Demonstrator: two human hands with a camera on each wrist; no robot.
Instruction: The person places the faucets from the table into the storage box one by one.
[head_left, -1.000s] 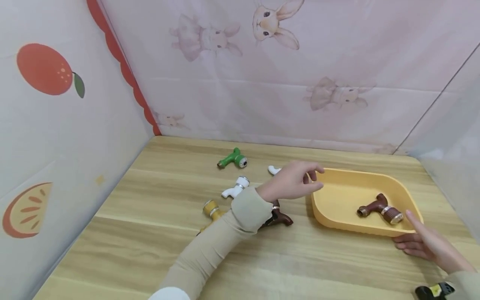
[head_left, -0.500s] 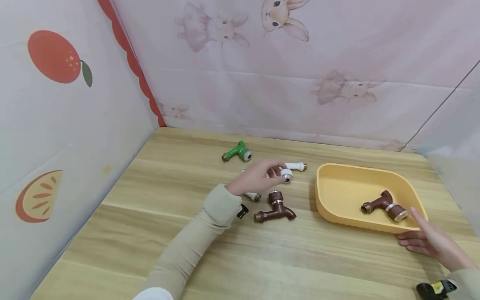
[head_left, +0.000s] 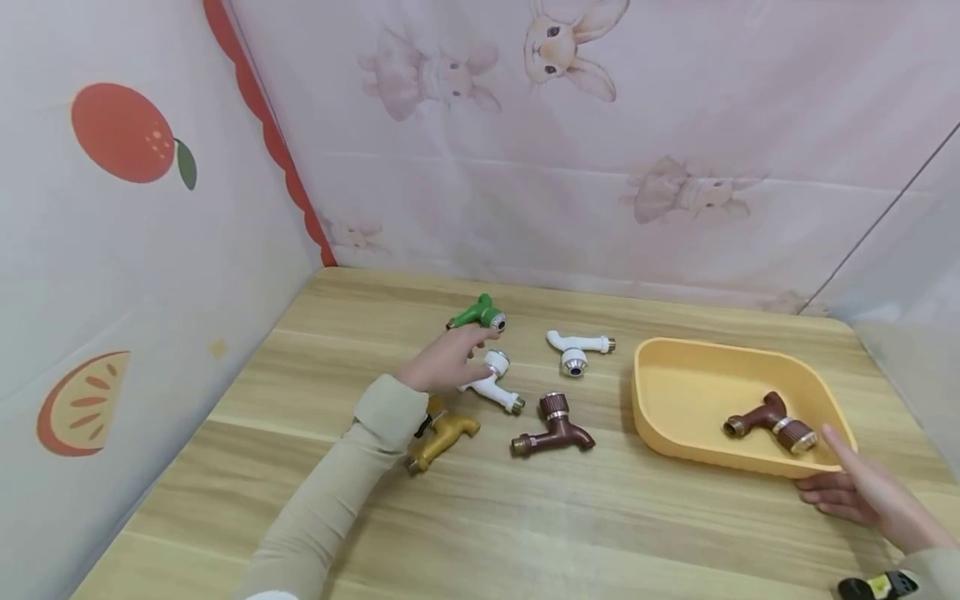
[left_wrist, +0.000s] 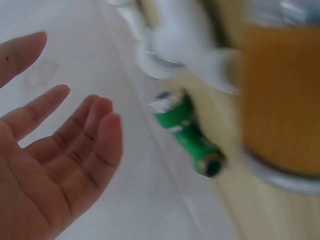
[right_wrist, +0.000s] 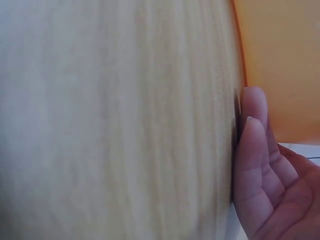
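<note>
My left hand [head_left: 446,360] hovers with loosely bent fingers above a white tap [head_left: 495,392], just in front of a green tap [head_left: 474,312]. In the left wrist view its palm is bare, and the green tap [left_wrist: 187,135] lies apart from the fingertips. A yellow tap [head_left: 446,435] is beneath the left wrist, its knob partly hidden. My right hand [head_left: 873,500] holds the near right corner of a yellow tray [head_left: 701,450], thumb at the rim and fingers against the outer wall. Inside the tray lies a brown tap [head_left: 767,417].
Between the left hand and the tray, a second white tap [head_left: 576,348] and another brown tap [head_left: 557,430] lie on the wooden table [head_left: 525,525]. Printed cloth walls [head_left: 480,200] stand behind the table and at its sides.
My left hand has moved left from the tray's left edge, across the white taps, with nothing in it. The right hand stays at the tray corner.
</note>
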